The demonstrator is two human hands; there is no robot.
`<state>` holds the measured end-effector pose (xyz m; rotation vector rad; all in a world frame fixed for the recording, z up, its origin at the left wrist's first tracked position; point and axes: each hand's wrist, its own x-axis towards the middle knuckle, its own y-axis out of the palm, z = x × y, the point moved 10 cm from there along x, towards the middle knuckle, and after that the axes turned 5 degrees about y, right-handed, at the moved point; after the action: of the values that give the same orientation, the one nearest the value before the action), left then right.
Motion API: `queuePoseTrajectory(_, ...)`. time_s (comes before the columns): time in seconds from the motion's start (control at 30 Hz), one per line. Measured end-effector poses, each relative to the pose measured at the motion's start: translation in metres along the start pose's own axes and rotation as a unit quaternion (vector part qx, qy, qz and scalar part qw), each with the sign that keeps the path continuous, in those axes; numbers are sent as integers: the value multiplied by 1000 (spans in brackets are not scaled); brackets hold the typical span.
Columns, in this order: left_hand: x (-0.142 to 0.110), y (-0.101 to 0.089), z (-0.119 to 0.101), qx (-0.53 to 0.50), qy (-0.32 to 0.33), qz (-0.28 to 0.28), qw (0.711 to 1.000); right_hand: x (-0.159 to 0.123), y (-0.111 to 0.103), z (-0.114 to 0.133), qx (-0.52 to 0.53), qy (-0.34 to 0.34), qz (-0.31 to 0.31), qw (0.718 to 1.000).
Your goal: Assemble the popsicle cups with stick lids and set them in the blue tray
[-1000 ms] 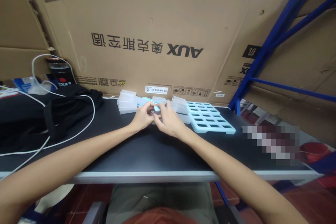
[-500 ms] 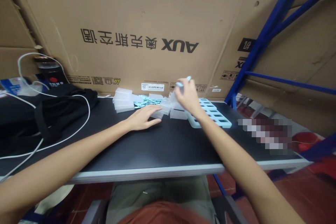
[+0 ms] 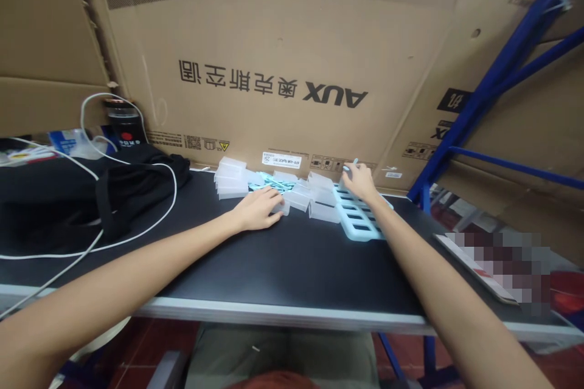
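My right hand (image 3: 361, 182) is closed on a small light-blue stick (image 3: 351, 164) whose ends show at the fingertips. It is over the far part of a light-blue slotted tray (image 3: 358, 234), which my forearm partly covers. My left hand (image 3: 259, 208) curls around a small clear plastic box (image 3: 285, 208), thumb on the near side. Just behind that hand lies a loose pile of thin light-blue sticks (image 3: 274, 182). More clear plastic boxes stand on both sides of the pile, a stacked group (image 3: 232, 179) at left and others (image 3: 323, 211) against the tray.
A large cardboard sheet (image 3: 274, 42) backs the black table (image 3: 283, 267). At left lie a black bag (image 3: 137, 176) and a white cable (image 3: 175, 194); a dark jar (image 3: 125, 124) stands behind. Blue rack posts (image 3: 483, 85) rise at right, near a blurred-out flat item (image 3: 474, 267).
My right hand has moved right, from above the clear boxes to over the tray, still with the light-blue stick. My left fingers have curled around a box. The view has shifted left.
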<state>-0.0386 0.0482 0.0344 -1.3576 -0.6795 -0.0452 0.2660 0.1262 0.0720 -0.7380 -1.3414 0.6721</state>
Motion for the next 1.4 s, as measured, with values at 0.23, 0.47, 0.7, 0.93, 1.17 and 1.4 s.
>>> queuePoseTrajectory(0.23, -1, -2, 3, 7, -18, -5, 1000, 2, 2, 14, -21, -10, -16, 1000)
queuePoseTrajectory(0.47, -1, -1, 6, 4, -42, 1, 999, -6, 11, 12, -60, -11, -16, 998)
queuePoseTrajectory(0.7, -1, 2, 13, -5, -70, 13, 997, -15, 21, 4, -67, 22, 34, 997)
queuePoseTrajectory(0.93, 0, -3, 18, 20, -90, 48, 995, -10, -55, 26, -53, 23, -17, 998)
queuePoseTrajectory(1.17, 17, 6, 27, 8, -79, 90, 993, -54, -42, 173, 59, -294, 186, 936)
queuePoseTrajectory(1.4, 47, -7, 70, 110, -114, 72, 985, -74, 1, 212, 11, -303, 236, 923)
